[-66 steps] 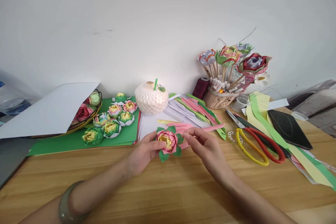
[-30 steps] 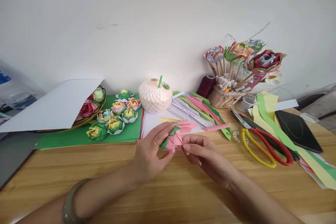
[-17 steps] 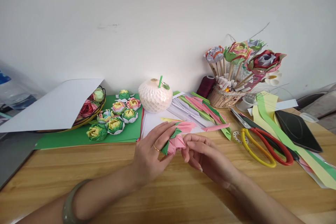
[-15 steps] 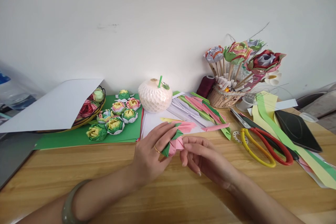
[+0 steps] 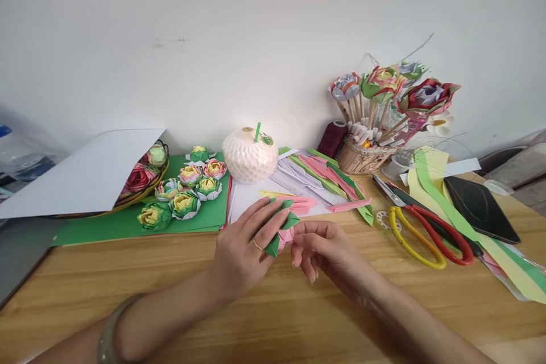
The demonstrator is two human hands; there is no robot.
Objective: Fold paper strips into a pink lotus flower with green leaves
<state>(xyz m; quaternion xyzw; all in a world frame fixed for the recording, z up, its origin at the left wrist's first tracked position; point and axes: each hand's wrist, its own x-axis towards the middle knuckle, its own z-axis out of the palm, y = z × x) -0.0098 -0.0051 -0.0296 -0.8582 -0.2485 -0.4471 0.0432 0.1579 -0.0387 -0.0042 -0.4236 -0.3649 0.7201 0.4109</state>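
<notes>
A folded paper flower (image 5: 285, 236) with pink petals and green outer leaves is held above the front of the wooden table. My left hand (image 5: 245, 244), wearing a ring, is wrapped round it from the left, its fingers over the green leaves. My right hand (image 5: 319, 247) pinches a pink petal at the flower's right side with thumb and forefinger; its other fingers are curled below. The flower's underside is hidden by the left hand. Just behind lie folded pink strips (image 5: 301, 205) on white paper.
Finished paper flowers (image 5: 185, 205) sit on green paper (image 5: 106, 230) at left, beside a covered basket. A white textured ornament (image 5: 249, 156) stands at the back. To the right are scissors (image 5: 420, 233), a flower basket (image 5: 362, 156), a thread spool (image 5: 333, 137) and a black tablet-like object (image 5: 482, 207).
The green leaves now cover more of the pink petals, as the flower has turned slightly in my hands. My right hand has shifted a little left. The view has moved slightly.
</notes>
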